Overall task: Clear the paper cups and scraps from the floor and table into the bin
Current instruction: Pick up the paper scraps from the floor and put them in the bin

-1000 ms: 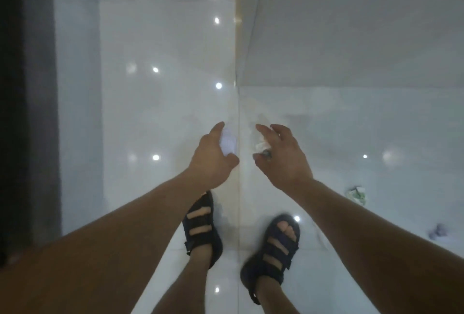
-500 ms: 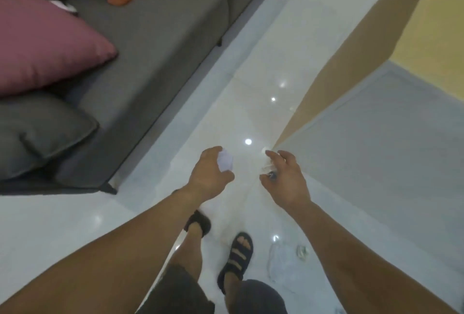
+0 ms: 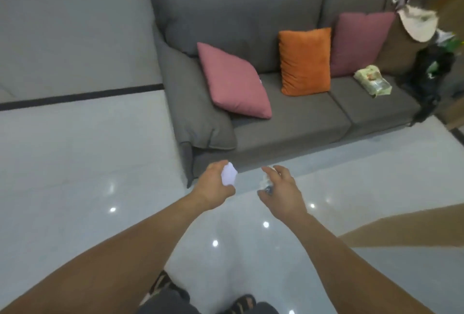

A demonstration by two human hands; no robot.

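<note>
At the bottom edge the person's sandalled feet [image 3: 244, 302] stand on the glossy white floor [image 3: 75, 188], with both forearms stretched forward. The left hand [image 3: 213, 184] is curled round a ball of white paper [image 3: 229, 175], the fingers wrapping it so it sits secure in the palm. Near it but apart, the right hand [image 3: 282, 192] pinches a small pale scrap [image 3: 265, 183] between thumb and fingers; what the scrap is made of cannot be told. With one piece in each hand, held out from the body, the person is probably carrying gathered litter to the bin rather than reaching for more. Beyond the hands stands a grey sofa [image 3: 288, 128] with pink cushions [image 3: 233, 82], an orange cushion [image 3: 305, 61] and a crumpled packet [image 3: 372, 82] on its seat. At the far right is a blurred dark bag [image 3: 426, 70] with pale rubbish above it. It may be the bin.
</note>
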